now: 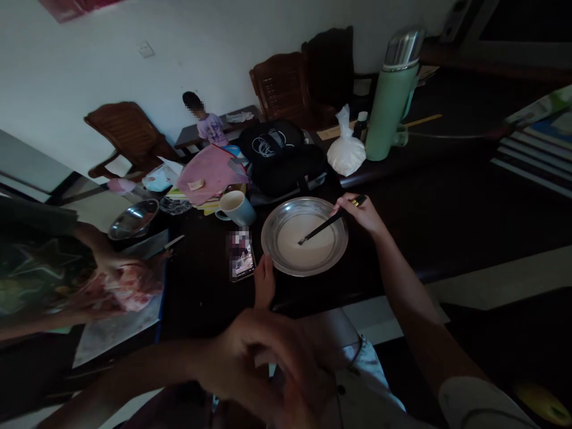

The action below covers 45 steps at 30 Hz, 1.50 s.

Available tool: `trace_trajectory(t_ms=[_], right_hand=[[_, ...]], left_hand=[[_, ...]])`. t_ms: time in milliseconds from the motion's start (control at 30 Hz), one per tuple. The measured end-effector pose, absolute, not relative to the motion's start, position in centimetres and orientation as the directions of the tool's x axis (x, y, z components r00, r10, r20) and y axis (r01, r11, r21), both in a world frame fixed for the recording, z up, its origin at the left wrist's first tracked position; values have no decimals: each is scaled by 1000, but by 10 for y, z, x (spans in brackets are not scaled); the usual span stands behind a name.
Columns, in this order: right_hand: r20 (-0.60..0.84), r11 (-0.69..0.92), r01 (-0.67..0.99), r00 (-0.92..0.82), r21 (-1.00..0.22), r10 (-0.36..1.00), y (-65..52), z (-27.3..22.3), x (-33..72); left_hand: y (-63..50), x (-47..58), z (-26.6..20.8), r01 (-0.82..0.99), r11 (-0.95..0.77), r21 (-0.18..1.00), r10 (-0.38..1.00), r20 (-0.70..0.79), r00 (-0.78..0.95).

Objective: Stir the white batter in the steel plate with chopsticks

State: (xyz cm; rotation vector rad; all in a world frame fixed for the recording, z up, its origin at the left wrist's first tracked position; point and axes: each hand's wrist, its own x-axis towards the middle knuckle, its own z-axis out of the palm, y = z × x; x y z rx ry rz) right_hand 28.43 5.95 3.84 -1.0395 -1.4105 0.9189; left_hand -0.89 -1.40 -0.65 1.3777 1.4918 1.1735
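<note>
My right hand (356,213) grips black chopsticks (328,224) with gold bands near the top. Their tips dip into a whitish liquid (290,238) in a round metal bowl (269,238). At the bowl's near left rim, my left hand (264,279) holds the edge; its forearm disappears behind a larger hand. That larger hand (263,351), close to the camera, reaches in from the lower left with curled fingers and seems to be another person's. Left of the bowl lie a lit phone (242,257) and a blue-white mug (239,210).
At the left, a co-worker handles raw meat (131,286) on a cutting board (111,333), beside a knife (173,242) and metal basin (134,220). Behind the bowl stand a black bag (286,158), a bag of white powder (346,154) and a green thermos (388,113). A child is farther back.
</note>
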Motion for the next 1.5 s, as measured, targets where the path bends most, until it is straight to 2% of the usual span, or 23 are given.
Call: trace_trajectory(t_ms=[133, 300, 400, 533, 733, 933, 1133, 1367, 1500], right_hand=[[323, 330, 87, -81, -940, 943, 60, 37, 281], [329, 320, 120, 59, -940, 943, 60, 39, 283], [303, 300, 104, 17, -948, 953, 59, 39, 282], [314, 320, 93, -67, -943, 947, 59, 37, 279], [307, 304, 87, 28, -949, 951, 61, 36, 282], [313, 316, 89, -45, -944, 949, 60, 36, 279], [320, 308, 110, 120, -945, 940, 60, 39, 284], [291, 293, 81, -36, -953, 956, 61, 35, 278], [311, 305, 100, 53, -947, 949, 61, 38, 281]], left_hand=[[-15, -6, -1, 344, -25, 939, 986, 80, -146], [-15, -7, 1, 386, -19, 922, 988, 77, -137], [-15, -7, 1, 399, 9, 917, 990, 49, -135], [-15, -6, 0, 375, -3, 927, 988, 61, -142], [-14, -7, -4, 327, -54, 943, 984, 106, -142], [-11, -8, -10, 350, -48, 936, 983, 106, -149], [-13, -7, -6, 360, -55, 931, 986, 108, -128], [-14, -8, -6, 343, -84, 936, 986, 128, -106], [-13, -8, -6, 336, -70, 939, 987, 115, -115]])
